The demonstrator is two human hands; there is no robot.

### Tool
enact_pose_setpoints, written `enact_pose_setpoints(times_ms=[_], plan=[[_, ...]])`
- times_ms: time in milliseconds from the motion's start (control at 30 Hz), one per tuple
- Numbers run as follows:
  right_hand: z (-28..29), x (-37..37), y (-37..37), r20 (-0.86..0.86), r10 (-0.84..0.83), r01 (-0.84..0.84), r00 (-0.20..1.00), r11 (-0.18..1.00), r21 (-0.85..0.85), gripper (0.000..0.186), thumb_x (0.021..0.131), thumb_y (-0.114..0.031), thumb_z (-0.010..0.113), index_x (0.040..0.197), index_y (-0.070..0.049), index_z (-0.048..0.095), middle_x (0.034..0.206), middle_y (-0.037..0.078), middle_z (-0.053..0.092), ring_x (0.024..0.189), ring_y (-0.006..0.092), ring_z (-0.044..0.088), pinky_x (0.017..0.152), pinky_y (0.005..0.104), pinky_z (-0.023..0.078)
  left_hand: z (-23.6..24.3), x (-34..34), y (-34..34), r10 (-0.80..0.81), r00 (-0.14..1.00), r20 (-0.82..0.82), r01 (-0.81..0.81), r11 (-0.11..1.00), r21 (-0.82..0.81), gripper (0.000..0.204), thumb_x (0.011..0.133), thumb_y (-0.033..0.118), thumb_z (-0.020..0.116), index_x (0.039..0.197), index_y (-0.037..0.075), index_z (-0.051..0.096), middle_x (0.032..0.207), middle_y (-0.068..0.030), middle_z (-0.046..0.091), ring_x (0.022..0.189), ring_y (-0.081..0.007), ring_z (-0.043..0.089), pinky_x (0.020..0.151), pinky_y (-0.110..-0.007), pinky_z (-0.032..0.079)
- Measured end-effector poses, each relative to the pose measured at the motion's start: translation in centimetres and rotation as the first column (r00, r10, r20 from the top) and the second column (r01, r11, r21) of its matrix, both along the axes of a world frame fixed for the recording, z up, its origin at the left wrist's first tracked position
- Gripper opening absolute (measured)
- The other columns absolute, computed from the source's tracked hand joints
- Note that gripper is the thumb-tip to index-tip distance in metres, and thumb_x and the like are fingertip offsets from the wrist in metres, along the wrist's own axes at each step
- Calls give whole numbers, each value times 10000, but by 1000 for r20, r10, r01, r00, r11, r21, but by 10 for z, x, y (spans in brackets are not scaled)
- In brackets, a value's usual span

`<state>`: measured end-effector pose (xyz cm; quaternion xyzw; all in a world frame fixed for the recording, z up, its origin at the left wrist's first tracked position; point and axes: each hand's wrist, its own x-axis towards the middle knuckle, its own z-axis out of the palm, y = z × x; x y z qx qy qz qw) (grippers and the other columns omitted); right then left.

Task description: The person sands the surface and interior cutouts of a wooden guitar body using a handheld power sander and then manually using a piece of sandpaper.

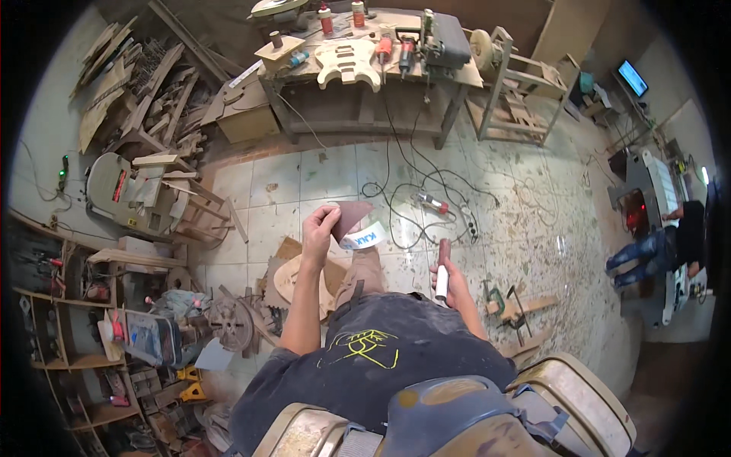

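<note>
My left hand (318, 228) pinches a sheet of sandpaper (352, 216) by its edge. The sheet's brown grit side shows, and its white printed back curls up at the lower end. On the other side of my body, my right hand (458, 288) is wrapped round a narrow piece, white below and brown above (442, 273); it may be a rolled or folded strip of sandpaper, but I cannot tell. Some of the right fingers are hidden behind it. The two hands are apart, in front of my dark shirt.
Ahead stands a workbench (365, 110) with a pale guitar body (348, 62) and power tools. Cords and a red tool (434, 202) lie on the tiled floor. Scrap wood (152, 107) leans at left, clamps (514, 308) lie at right. Another person (655, 247) stands far right.
</note>
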<state>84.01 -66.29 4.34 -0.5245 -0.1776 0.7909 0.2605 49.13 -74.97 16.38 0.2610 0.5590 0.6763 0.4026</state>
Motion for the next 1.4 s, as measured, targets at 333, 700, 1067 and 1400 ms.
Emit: enact_pose_setpoints(times_ms=[333, 700, 1067, 1400], plan=[[71, -220, 227, -34, 179, -159, 983, 933, 322, 296, 1006, -261, 501, 1149, -6, 548, 899, 127, 662, 636, 185, 612, 547, 316, 541, 17, -172, 106, 179, 982, -65, -181, 983, -29, 149, 947, 164, 656, 977, 24, 696, 853, 32, 650, 770, -48, 559, 710, -213, 440], [82, -434, 303, 4, 304, -299, 953, 936, 188, 315, 978, -246, 487, 1149, 12, 542, 903, 133, 679, 628, 196, 633, 533, 324, 543, -4, -303, 118, 422, 906, 42, -420, 906, -49, 145, 948, 164, 666, 982, 25, 688, 912, -6, 669, 837, -83, 593, 804, -253, 464], [85, -741, 471, 145, 263, -291, 954, 692, 661, 416, 902, -216, 641, 1255, 3, 624, 1018, 109, 680, 875, 167, 608, 790, 311, 481, 13, -472, 196, 495, 869, -16, -495, 865, -80, 180, 930, 145, 690, 1014, -14, 703, 900, 11, 656, 820, -62, 562, 756, -218, 439], [42, -919, 528, 648, -6, -585, 762, 422, 692, 683, 812, -327, 692, 1355, 45, 511, 1244, 355, 542, 1138, 451, 559, 1010, 468, 430, 43, -560, 269, 438, 894, -92, -448, 870, -208, 173, 936, 152, 690, 1011, -3, 701, 850, 30, 626, 779, -52, 524, 717, -219, 405]])
